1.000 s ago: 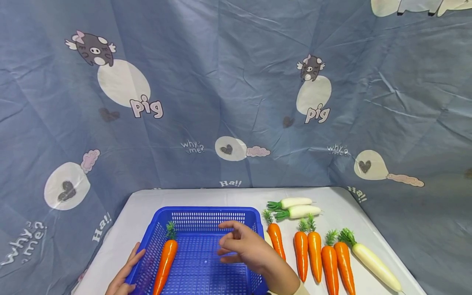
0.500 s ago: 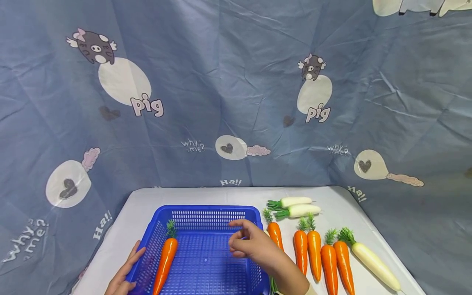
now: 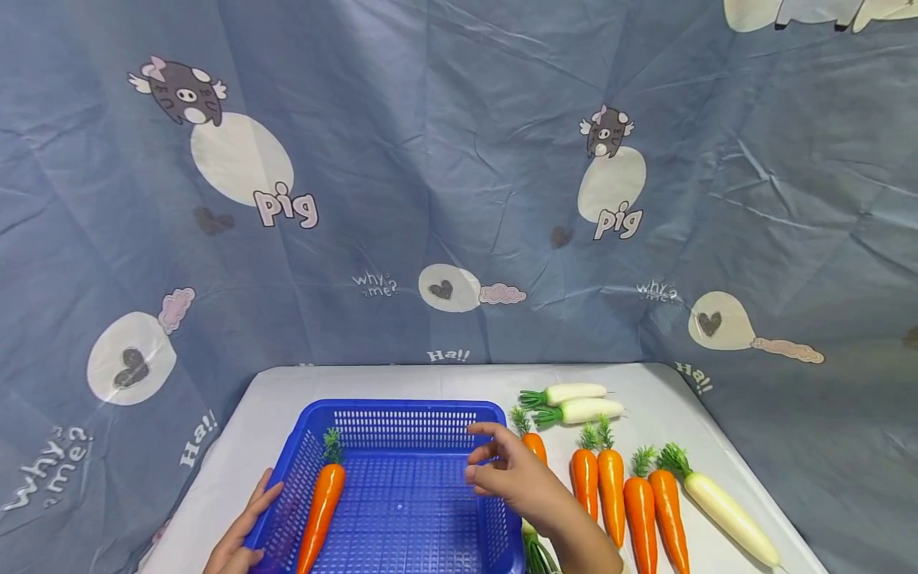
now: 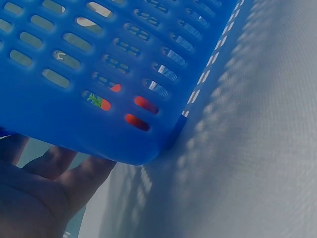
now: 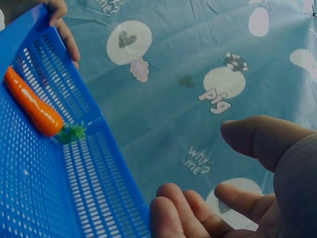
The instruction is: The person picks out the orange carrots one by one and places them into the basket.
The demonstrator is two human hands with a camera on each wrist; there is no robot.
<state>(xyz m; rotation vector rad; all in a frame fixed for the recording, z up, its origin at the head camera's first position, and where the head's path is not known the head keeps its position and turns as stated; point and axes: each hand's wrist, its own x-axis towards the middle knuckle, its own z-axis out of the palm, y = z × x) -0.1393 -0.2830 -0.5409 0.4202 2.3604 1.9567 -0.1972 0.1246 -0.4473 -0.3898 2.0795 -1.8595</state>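
From the head camera, the person's right hand (image 3: 518,478) hovers over the right rim of the blue basket (image 3: 402,413) with fingers loosely spread and holding nothing. Just past its fingertips a carrot (image 3: 534,444) lies on the table (image 3: 645,391), and more carrots and white radishes sit further to its right. The left hand (image 3: 240,538) rests with straight fingers against the basket's left wall — one carrot in the basket (image 3: 323,502) lies just beside it, inside.

The left wrist camera shows fingers (image 4: 64,171) lying flat under the basket's outer corner (image 4: 99,64), touching it, not curled round it.

The right wrist camera shows the empty palm and relaxed fingers (image 5: 198,210) at the basket's edge (image 5: 119,163) — the carrot in the basket (image 5: 32,106) lies well apart, by the far wall.
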